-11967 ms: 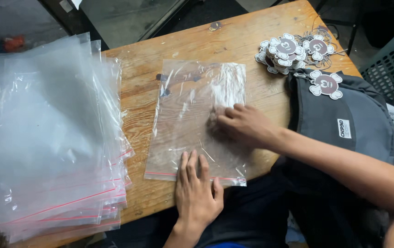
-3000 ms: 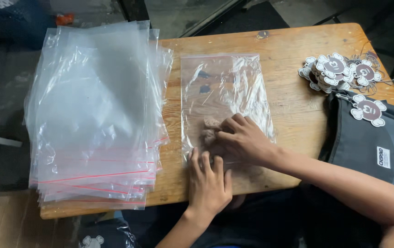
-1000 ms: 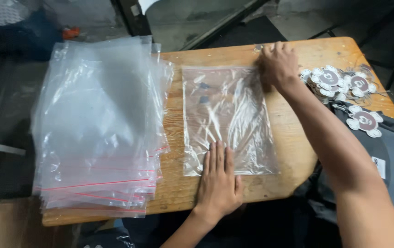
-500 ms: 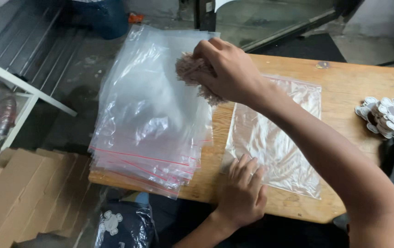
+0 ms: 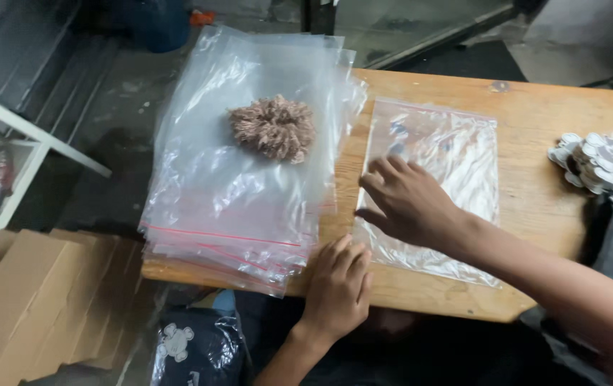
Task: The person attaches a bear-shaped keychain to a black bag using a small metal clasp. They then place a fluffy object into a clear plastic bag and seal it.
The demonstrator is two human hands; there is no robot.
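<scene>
Resting hands: your left hand (image 5: 336, 284) lies flat and empty, fingers together, on the table (image 5: 535, 107) edge just beside the bag stack (image 5: 249, 179).
Right hand: your right hand (image 5: 406, 204) hovers over or lightly touches the left edge of the single bag (image 5: 449, 164), fingers spread, gripping nothing.
Single bag: it lies flat on the wood, well apart from the pompom (image 5: 274, 129), between the stack and the tags (image 5: 603, 161).
Pompom: the fluffy tan ball sits loose on top of the stack, near its far end, touched by neither hand.
Stack: the clear bags with red seal lines overhang the table's near and left edges.
Slip risk: the plastic looks slick, so a nudge from your left hand could fan the overhanging bags off toward the boxes (image 5: 27, 300) below.
Roll risk: if the stack shifts or tilts, the pompom could roll off to the floor.
Crease risk: pressing on one edge only could skid or wrinkle the single bag.
</scene>
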